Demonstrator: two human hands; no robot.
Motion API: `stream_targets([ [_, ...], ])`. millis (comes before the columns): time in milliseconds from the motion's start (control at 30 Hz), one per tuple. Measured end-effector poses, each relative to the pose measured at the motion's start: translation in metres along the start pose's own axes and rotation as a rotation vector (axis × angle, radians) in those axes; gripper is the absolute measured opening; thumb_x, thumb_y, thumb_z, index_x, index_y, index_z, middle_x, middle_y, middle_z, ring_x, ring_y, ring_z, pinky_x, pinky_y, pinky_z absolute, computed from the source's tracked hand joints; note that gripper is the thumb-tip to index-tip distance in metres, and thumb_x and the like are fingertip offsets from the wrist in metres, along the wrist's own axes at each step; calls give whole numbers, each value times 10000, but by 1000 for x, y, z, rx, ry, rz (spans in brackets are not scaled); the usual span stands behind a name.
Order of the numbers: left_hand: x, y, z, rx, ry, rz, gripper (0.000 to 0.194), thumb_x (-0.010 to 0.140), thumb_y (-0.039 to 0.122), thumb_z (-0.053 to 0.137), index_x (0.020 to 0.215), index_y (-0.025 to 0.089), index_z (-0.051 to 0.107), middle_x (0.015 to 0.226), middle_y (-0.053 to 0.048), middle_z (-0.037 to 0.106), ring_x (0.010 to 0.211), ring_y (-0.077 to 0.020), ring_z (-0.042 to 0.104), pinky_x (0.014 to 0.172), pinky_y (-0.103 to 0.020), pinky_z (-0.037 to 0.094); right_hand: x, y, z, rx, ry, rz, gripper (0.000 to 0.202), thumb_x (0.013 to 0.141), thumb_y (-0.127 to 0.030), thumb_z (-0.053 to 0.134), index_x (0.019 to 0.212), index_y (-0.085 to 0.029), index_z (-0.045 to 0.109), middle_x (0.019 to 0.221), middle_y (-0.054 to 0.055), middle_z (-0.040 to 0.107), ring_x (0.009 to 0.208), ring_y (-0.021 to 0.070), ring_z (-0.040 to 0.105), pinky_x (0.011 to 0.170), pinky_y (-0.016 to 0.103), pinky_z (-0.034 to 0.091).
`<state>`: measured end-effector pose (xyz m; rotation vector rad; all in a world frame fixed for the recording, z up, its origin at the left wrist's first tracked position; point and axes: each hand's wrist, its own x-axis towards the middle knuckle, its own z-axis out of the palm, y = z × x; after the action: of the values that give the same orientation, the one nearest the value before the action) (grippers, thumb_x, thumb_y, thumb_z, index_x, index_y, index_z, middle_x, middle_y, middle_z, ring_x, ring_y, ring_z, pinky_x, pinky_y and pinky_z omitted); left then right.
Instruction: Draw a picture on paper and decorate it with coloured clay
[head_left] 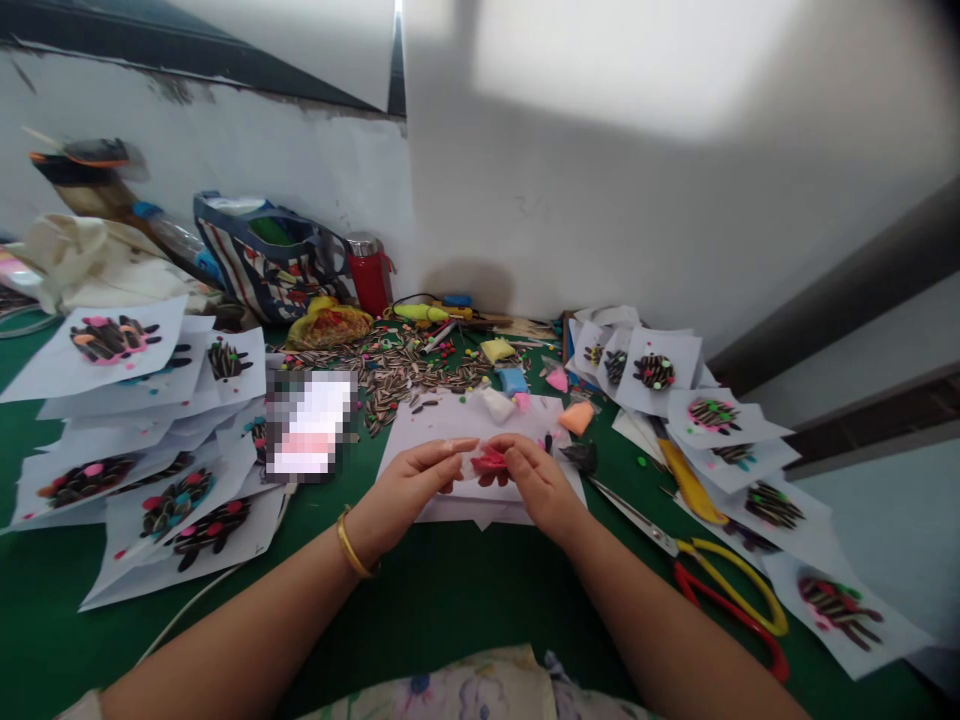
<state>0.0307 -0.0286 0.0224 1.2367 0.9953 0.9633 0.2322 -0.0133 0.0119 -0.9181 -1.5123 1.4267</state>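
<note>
Both hands meet over the white paper sheets [442,508] at the middle of the table. My left hand [416,485], with a gold bracelet at its wrist, has its fingers closed on the left edge of a small clear packet of red clay [491,461]. On the other side, my right hand [541,487] pinches the same packet between thumb and fingers. Small packets lie just beyond: white clay [496,404], blue clay [513,381], yellow clay [496,349] and orange clay [577,417]. A black packet [579,457] rests right of my right hand.
Papers with seed figures [217,470] stack at the left, more papers [776,505] at the right. Scissors [675,545] and a yellow-handled knife [686,475] lie right. Loose seeds [390,370], a red flask [370,275], a striped bag [262,260] and a blurred-out phone [311,425] are beyond.
</note>
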Motion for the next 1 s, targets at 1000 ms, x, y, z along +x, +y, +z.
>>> stream_targets([
  [1000,-5,11,5,168,62,203,119,816,304,669,781,198,710,1207,-101,650,1179,-274,560,1053,-413,377,2,-1,3,12,-21,68,278,811,-404,688,959,-220,541,844,3,638,776,158,628,721,303,502],
])
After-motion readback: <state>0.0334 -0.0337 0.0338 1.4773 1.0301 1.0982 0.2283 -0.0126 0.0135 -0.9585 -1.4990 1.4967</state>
